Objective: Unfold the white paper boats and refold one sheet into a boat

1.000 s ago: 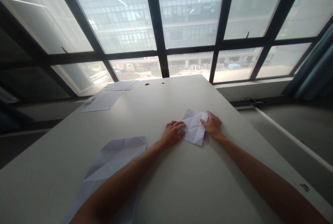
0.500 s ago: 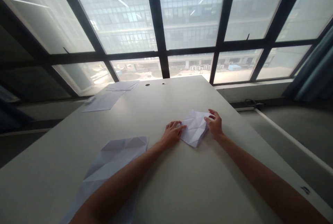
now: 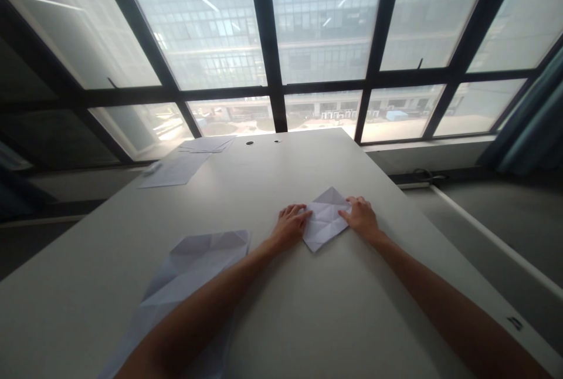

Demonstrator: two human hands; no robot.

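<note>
One folded paper [image 3: 326, 218] is laid on the white counter [image 3: 281, 314], nearer the right edge than the left, with one corner pointed toward the far edge and another toward the near edge. Its upper face is crossed by several creases. The left side of the paper is touched by the left hand [image 3: 290, 226], one finger of which is rested on top; whether the paper is pinched by this grip cannot be told. The right corner is met by the right hand [image 3: 361, 216], its thumb laid over the paper and its fingers reached around beyond the corner; how firmly that grip is pressed together cannot be made out.

Toward the left edge, a larger creased sheet [image 3: 197, 256] is partly covered by the left forearm [image 3: 211, 291]. At the far left corner, flat papers [image 3: 173, 172] are spread and overlapped along the edge. Near the far edge, two round holes [image 3: 250, 143] are cut in the counter. Close to the right edge, toward the near end, a small dark mark [image 3: 514, 323] is seen, too blurred to be identified. Beyond the far edge, dark-framed windows [image 3: 323, 21] are seen, and past the right edge a blue curtain [image 3: 528, 127] is hung.
</note>
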